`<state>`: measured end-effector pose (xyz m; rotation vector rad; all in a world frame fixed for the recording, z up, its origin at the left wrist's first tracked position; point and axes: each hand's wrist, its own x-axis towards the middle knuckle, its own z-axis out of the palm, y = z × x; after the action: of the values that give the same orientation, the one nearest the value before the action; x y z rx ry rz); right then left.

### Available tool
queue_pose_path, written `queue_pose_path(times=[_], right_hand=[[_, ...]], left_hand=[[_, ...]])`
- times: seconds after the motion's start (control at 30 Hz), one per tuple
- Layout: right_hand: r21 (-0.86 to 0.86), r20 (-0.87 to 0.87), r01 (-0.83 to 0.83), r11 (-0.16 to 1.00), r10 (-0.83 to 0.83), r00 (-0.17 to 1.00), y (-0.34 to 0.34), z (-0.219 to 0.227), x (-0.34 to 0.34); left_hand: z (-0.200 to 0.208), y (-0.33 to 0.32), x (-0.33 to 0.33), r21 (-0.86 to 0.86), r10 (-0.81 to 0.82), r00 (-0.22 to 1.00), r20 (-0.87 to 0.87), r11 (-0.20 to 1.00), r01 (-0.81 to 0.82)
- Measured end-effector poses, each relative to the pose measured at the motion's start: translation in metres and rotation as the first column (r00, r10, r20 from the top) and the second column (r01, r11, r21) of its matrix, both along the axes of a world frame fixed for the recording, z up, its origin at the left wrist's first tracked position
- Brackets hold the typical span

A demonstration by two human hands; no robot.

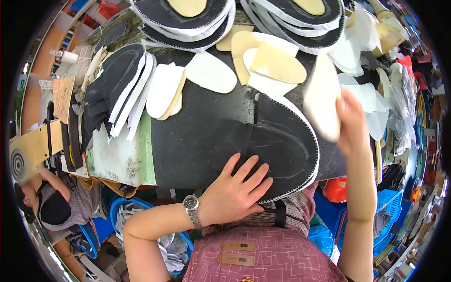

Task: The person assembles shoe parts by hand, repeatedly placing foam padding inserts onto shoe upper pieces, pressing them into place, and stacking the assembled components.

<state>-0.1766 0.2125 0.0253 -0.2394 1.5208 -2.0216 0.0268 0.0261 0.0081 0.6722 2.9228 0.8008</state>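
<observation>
A black, curved shoe-upper piece (pixel 284 141) with a white zigzag-stitched edge lies in front of me. My left hand (pixel 239 188) rests flat on its near left part, fingers spread. To the right, my right hand (pixel 353 117) grips the edge of a white, rounded foam pad (pixel 322 98), raised beside the upper and blurred by motion. Beyond the upper is a loose group of cream and white pads (pixel 277 63). Another white pad (pixel 211 73) lies flat left of that group, with a short stack of pads (pixel 164 91) beside it.
Stacks of black uppers stand at the back left (pixel 188 26), back right (pixel 305 23) and left (pixel 117 80). Translucent sheets (pixel 364 103) lie on the right. Blue baskets (pixel 112 211) (pixel 390 202) sit below the worktop. At far left is another person (pixel 66 197).
</observation>
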Motion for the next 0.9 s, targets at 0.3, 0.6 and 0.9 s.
queue_pose_path(times=[0.3,0.6,0.9], right_hand=[[0.409,0.109,-0.203,0.89,0.173,0.979,0.025,-0.016,0.062],[0.618,0.045,-0.197,0.761,0.217,0.975,0.002,-0.011,0.068],[0.702,-0.117,-0.065,0.709,0.205,0.972,-0.001,-0.014,0.074]], left_hand=[[-0.024,-0.031,0.006,0.472,0.205,0.979,-0.011,0.864,-0.176],[-0.03,-0.021,0.004,0.363,0.143,0.971,-0.19,0.93,-0.066],[-0.014,0.003,-0.004,-0.123,0.103,0.995,-0.014,0.987,-0.104]])
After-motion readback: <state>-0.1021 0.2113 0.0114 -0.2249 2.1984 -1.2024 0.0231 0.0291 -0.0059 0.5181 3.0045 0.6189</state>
